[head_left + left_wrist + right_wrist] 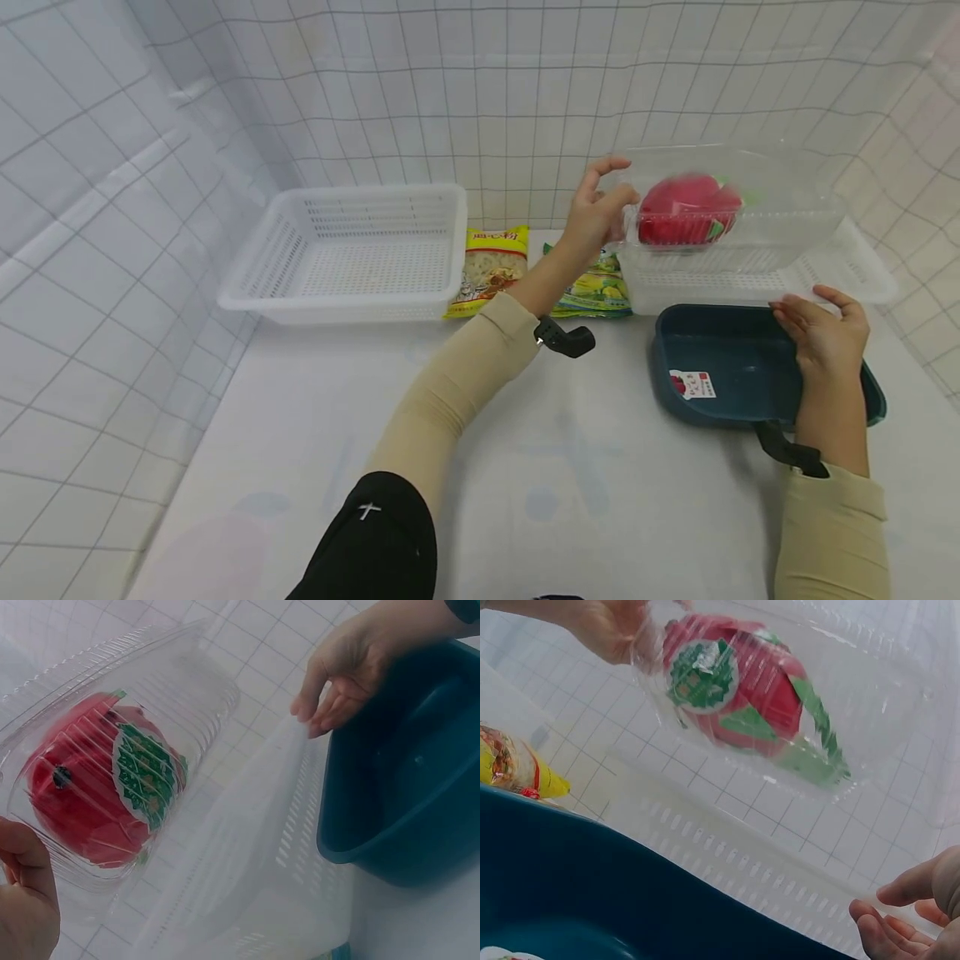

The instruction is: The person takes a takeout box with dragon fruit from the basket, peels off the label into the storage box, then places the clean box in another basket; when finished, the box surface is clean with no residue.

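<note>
My left hand (598, 208) holds a clear plastic clamshell box (795, 212) by its left end, raised over the right white basket (866, 262). Inside the box lies a round pinkish-red fruit-like item (686, 212) with green leafy pieces; a green and white label (703, 676) shows in the right wrist view. My right hand (831, 340) reaches across a dark teal basin (738, 362) and pinches the basket's near rim between thumb and fingers. A small white sticker (692, 385) is on the basin, which stands in front of that basket.
Another white slotted basket (360, 258) stands at the back left. Between the baskets lie a yellow food packet (491, 267) and a green and yellow packet (596, 292), partly behind my left wrist. Grid-patterned cloth (525, 92) walls in the white table.
</note>
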Motion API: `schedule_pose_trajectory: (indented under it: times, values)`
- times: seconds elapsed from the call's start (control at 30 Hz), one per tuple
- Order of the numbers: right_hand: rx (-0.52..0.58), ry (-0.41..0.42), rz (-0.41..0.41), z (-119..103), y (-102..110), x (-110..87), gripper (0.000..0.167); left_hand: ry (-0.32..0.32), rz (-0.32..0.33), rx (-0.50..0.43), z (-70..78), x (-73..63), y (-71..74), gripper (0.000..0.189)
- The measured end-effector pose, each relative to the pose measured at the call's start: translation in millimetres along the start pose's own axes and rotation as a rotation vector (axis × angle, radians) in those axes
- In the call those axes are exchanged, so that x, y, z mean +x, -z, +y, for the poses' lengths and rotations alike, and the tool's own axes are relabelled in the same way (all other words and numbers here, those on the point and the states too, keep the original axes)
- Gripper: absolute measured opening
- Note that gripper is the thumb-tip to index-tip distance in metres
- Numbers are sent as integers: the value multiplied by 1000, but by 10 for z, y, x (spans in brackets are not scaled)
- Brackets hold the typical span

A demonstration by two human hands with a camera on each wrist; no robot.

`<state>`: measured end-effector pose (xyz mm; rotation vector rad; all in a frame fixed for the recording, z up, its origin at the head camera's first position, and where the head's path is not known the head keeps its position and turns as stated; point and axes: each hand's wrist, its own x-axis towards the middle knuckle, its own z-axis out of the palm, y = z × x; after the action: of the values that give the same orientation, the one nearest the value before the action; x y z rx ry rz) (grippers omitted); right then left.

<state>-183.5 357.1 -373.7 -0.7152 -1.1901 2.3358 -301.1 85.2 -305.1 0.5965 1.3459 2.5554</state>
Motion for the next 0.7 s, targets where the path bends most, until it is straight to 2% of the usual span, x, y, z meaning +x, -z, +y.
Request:
schedule_pose_trajectory:
  times: [0.17,0.27,0.47,0.7]
  values:
    - [12,-2,-4,-6,-7,6,50,62,23,-41,-116,80,-9,35]
    - [24,0,-3,-4,-6,-1,50,85,26,-26,-184,122,-13,34]
    - [41,1,-22,34,-33,-20,50,80,29,65,-280,166,24,33]
    - [33,-10,-60,40,-79,-28,50,56,49,230,-408,182,64,39]
